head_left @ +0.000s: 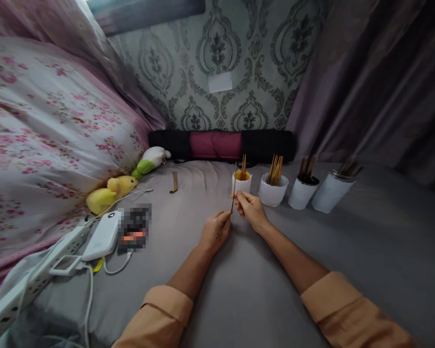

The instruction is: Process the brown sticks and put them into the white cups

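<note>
My left hand is closed around the lower end of a thin brown stick, which stands nearly upright. My right hand has its fingers curled in a pinch at the stick's middle. Just behind the stick is a small white-wrapped cup with a yellow inside and a few sticks in it. To its right, a wider white cup holds a bundle of brown sticks. A small bunch of short sticks lies on the grey sheet to the left.
Farther right stand a dark-rimmed white cup and a tilted white-wrapped jar, both with sticks. At left lie plush toys, a white power bank, cables and a power strip. A black-and-maroon roll lies along the wall.
</note>
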Demonstrator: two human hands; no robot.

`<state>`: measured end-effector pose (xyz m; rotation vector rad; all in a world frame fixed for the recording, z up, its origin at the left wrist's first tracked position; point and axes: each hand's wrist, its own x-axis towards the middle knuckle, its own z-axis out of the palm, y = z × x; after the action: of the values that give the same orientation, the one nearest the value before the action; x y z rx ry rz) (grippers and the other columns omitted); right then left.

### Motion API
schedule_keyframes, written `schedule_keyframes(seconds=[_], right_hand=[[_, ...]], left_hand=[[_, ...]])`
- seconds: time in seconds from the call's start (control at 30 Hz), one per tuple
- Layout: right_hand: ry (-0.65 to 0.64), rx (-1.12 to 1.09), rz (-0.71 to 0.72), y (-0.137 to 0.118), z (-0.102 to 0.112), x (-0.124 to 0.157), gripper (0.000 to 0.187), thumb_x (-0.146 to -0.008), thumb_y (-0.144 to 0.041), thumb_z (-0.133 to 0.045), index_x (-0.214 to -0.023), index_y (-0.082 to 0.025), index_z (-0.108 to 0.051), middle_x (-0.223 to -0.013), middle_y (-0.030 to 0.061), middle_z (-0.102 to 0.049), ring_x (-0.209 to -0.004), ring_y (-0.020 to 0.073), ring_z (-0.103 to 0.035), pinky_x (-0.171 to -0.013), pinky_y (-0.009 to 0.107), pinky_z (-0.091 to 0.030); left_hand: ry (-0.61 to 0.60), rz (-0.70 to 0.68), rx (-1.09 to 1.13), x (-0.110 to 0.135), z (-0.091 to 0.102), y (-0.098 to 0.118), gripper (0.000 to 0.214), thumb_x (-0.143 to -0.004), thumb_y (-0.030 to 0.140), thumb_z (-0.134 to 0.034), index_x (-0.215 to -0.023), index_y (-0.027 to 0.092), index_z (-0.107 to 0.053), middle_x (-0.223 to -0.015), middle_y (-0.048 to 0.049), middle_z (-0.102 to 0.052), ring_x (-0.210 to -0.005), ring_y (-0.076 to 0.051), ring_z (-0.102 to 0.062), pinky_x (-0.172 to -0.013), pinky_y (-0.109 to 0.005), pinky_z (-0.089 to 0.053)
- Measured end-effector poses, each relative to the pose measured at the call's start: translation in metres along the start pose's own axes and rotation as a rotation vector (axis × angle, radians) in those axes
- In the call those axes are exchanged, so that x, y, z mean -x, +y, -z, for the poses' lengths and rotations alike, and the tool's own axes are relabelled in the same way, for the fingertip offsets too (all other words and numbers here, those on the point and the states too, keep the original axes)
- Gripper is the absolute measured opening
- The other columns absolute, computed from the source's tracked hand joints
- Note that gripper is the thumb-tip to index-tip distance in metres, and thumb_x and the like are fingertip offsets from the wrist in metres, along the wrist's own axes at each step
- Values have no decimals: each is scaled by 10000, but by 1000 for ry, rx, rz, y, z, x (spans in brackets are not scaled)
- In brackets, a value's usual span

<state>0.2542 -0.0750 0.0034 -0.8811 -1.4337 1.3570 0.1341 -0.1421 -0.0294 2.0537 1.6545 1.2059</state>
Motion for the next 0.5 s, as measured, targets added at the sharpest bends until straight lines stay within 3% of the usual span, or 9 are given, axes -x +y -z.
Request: schedule_keyframes(seconds=[0.5], right_hand=[[-24, -18, 1, 2, 2, -1, 401, -761, -516, -467, -777, -131, -577, -520, -45, -435, -362, 42, -346, -323, 176, -263]], left_hand=[[-36, 16, -106, 2, 0, -1, 283, -852, 226, -365, -977, 196, -617, -804, -53, -558, -700, -119, -519, -669, -220, -389]])
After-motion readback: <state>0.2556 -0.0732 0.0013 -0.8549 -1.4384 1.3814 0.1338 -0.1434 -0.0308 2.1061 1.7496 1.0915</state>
